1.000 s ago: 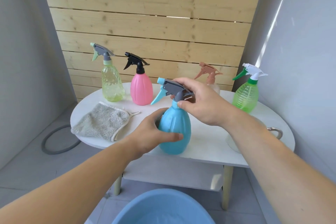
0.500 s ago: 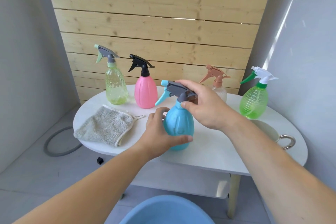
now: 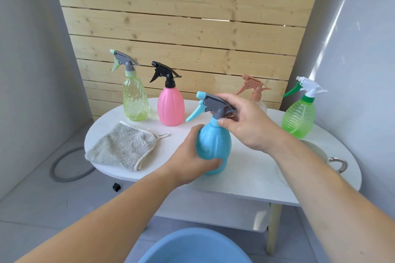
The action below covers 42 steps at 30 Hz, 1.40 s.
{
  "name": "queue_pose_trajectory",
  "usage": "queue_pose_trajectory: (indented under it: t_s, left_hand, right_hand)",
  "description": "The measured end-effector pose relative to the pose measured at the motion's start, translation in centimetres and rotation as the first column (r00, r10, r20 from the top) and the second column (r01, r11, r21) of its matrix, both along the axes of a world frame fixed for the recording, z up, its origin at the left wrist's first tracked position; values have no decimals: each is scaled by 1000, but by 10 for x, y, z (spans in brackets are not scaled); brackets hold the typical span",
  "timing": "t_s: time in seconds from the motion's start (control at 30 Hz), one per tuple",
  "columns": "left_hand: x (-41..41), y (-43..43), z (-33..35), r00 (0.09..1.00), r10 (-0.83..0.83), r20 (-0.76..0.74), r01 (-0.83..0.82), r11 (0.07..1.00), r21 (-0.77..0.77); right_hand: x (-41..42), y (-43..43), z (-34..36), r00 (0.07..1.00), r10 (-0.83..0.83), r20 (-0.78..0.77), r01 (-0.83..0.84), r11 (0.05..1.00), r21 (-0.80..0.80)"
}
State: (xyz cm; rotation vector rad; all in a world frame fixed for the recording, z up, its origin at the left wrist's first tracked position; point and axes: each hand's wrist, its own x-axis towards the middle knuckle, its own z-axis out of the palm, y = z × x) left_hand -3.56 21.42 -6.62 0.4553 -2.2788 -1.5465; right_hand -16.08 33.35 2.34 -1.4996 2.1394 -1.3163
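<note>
Table (image 3: 245, 170): I see a white oval top in front of a wooden slat wall, and it carries everything but the basin.
Basin (image 3: 192, 247): a blue tub sits on the floor, below the table's near edge, at the bottom of my view.
Cloth (image 3: 121, 147): a grey towel lies rumpled by the table's left edge, and its cord loop points toward the middle.
Blue spray bottle (image 3: 213, 145): it stands upright on the table, close to the near edge and about midway along it. The nozzle and the light blue trigger face left.
Left hand (image 3: 190, 156): it wraps the bottle's round body from the left. The thumb lies across the lower front, and the fingers go round the far side where I cannot see them.
Right hand (image 3: 245, 121): it curls over the grey sprayer head (image 3: 215, 102) from the right, with the thumb tip pressed at the neck collar.
Back row: along the far edge from left to right stand a yellow-green bottle (image 3: 135, 100), a pink bottle (image 3: 171, 105), a tan-topped bottle (image 3: 255, 89) partly hidden behind my right hand, and a green bottle (image 3: 298, 115). All are upright and well apart from the blue one.
Pot (image 3: 320, 153): a pale pot with a metal loop handle sits near the table's right edge, mostly behind my right forearm.
</note>
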Motion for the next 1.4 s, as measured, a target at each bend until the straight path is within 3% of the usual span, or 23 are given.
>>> queue_pose_trajectory:
  t_s: [0.1,0.3,0.47,0.53,0.63,0.73,0.8,0.9,1.03,1.2,1.3,1.4]
  left_hand:
    - [-2,0,-1,998,47,41,-44,996,-75]
    - [-1,-1,-5,1000,19,-7,-19,1000,-5]
    - [-2,6,-5,985,170,41,-162,976,-145]
    - [-1,6,-7,993,116,23,-114,991,-70]
    - [1,3,-2,999,34,-3,-34,998,50]
    - [2,1,0,988,152,26,-150,986,-74]
    - [2,3,0,989,137,57,-128,982,-136]
    - [2,2,-2,999,24,29,-22,999,-45]
    - [4,0,-1,991,137,-1,-136,985,-106]
    - [1,0,-4,999,48,0,-48,999,11]
    - [0,1,-2,992,129,8,-128,986,-110]
    - [-1,5,-1,999,6,52,-5,1000,-18]
  right_hand:
    - [-1,0,0,1000,4,-20,-4,1000,-1]
    - [6,-2,3,998,13,-54,-11,1000,24]
    - [7,-5,-2,998,-5,-60,8,998,64]
    - [7,-6,-4,998,5,-68,0,998,67]
    - [4,-6,-7,1000,-11,-17,12,999,31]
    - [-1,-3,-8,996,-44,73,47,999,-27]
    - [-4,-2,-9,991,-47,126,51,998,-32]
    - [-5,-3,-12,985,-47,165,53,998,-28]
    - [-6,-3,-13,984,-57,169,64,997,-40]
    - [-6,-2,-12,979,-33,202,44,998,-48]
    - [-5,-1,-12,975,-15,220,28,998,-59]
    - [-5,0,-12,973,-2,232,17,998,-65]
